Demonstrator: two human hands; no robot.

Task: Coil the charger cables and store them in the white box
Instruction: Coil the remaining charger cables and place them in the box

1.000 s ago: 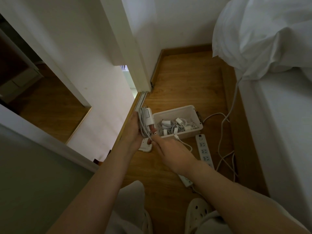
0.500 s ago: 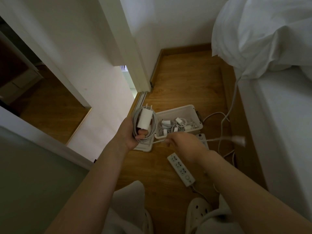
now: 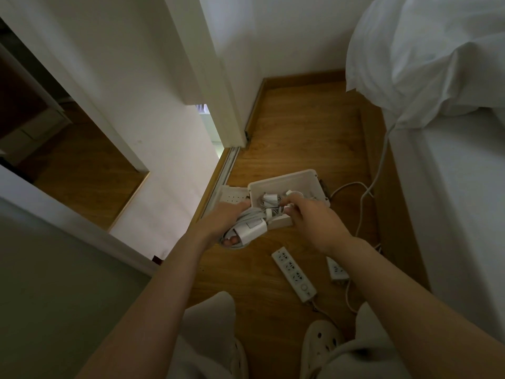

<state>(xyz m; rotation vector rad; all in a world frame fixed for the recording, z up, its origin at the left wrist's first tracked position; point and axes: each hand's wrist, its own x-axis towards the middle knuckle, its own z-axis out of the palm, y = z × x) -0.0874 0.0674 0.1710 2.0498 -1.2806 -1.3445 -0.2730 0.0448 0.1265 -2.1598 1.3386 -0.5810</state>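
- No text, brand, number or sign can be read anywhere.
- The charger block and the power strip show white faces; any print is too small to tell.

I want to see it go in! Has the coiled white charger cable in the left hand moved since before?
Yes. The coiled white charger cable, gripped by the left hand, has dropped lower, toward the white plastic box's near left corner.
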